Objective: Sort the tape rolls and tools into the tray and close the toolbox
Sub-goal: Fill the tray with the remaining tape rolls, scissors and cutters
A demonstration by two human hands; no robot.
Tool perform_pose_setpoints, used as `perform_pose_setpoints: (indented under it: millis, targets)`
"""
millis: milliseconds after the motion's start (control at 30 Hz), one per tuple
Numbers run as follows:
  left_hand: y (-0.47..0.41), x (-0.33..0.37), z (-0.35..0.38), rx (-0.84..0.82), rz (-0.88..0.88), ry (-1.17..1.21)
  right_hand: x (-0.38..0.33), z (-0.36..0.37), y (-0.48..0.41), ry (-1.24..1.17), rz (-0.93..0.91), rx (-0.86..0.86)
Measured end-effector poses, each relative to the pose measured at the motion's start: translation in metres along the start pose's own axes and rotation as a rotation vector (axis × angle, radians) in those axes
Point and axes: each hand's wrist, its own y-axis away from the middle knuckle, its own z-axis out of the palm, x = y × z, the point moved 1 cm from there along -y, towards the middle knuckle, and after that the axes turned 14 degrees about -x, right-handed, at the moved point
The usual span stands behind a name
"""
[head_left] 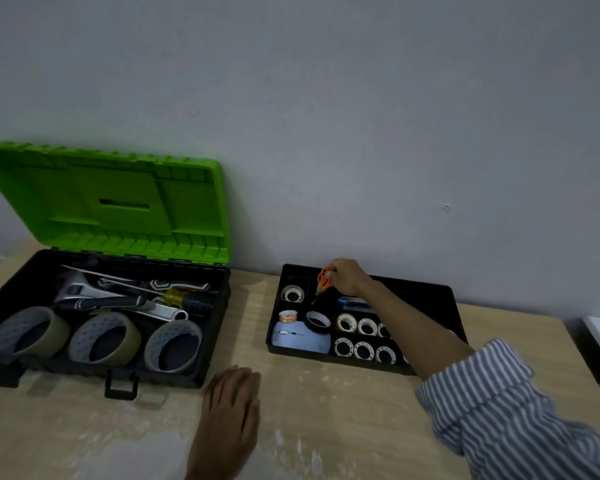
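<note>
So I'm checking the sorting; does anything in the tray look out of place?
One black tape roll leans tilted in the black tray beside a pale blue pouch, unlike the neatly rowed white rolls.

Dim, flat indoor light; soft focus; wide-angle bending at edges.

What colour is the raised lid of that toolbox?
Bright green; the toolbox lid stands open above its black base, clearest in the head view.
</note>
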Motion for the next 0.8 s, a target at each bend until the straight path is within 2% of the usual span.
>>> perform_pose_setpoints:
  millis: [100, 467, 600, 800]
  targets:
    - [0.001, 0.0, -0.001, -0.007, 0.0, 0.0, 0.004, 0.003, -0.008, 0.031, -0.003, 0.011]
    - [0.002, 0.0, -0.003, -0.023, -0.007, 0.035, 0.015, 0.015, 0.001, 0.135, -0.147, 0.333]
    - [0.002, -0.001, -0.002, -0.027, -0.018, 0.053, 0.014, 0.022, 0.001, 0.332, -0.182, 0.285]
    - [0.002, -0.002, -0.002, -0.043, -0.035, 0.058, 0.006, 0.033, -0.004, 0.581, -0.082, 0.274]
